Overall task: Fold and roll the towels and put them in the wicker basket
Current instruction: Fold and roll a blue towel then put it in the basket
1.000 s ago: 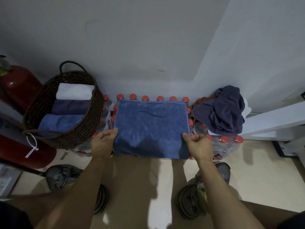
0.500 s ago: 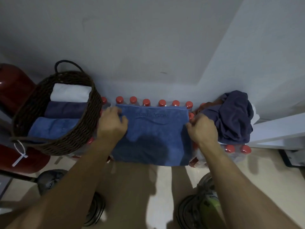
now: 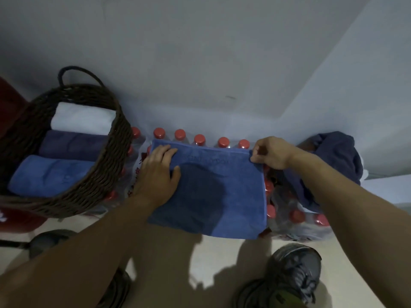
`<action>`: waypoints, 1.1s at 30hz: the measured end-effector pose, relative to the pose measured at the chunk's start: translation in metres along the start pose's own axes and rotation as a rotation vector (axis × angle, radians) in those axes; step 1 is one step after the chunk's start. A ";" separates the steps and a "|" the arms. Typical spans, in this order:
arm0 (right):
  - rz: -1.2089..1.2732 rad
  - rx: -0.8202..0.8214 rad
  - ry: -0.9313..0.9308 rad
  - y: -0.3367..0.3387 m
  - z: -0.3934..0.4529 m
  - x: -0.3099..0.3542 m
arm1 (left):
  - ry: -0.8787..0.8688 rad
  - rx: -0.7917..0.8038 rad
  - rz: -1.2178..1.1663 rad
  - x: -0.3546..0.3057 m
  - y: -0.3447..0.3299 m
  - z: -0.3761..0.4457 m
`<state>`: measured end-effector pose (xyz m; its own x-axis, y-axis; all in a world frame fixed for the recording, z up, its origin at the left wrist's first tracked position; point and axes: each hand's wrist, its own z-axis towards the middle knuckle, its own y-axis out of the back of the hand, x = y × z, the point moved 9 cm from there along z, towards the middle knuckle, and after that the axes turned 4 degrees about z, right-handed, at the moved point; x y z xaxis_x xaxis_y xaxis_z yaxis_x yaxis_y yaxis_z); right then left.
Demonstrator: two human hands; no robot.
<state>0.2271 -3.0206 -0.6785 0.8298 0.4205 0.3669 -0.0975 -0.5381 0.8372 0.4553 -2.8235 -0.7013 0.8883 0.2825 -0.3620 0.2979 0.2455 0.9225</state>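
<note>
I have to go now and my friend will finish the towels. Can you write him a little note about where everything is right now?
Left hand lies flat on the folded blue towel, pressing its left side. Right hand pinches its far right corner.
The towel lies spread on the packs of red-capped bottles.
Done: three rolled towels, white, dark and blue, sit in the wicker basket.
Left: roll this towel and put it in the basket, then the dark pile of towels on the right.

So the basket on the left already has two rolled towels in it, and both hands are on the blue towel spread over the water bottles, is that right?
Not quite: the head view shows three rolled towels in the wicker basket, one white, one dark purple, one blue. The rest holds: the left hand presses flat on the blue towel spread over the water bottles, and the right hand pinches its far corner.
</note>
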 end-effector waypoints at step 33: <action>-0.163 -0.152 -0.053 -0.010 0.020 -0.002 | 0.120 0.222 0.121 0.031 0.004 0.072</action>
<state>0.2376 -3.0310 -0.6958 0.8685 0.4521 0.2032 -0.0382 -0.3478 0.9368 0.5093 -2.8805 -0.6996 0.8784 0.4084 -0.2481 0.2727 -0.0022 0.9621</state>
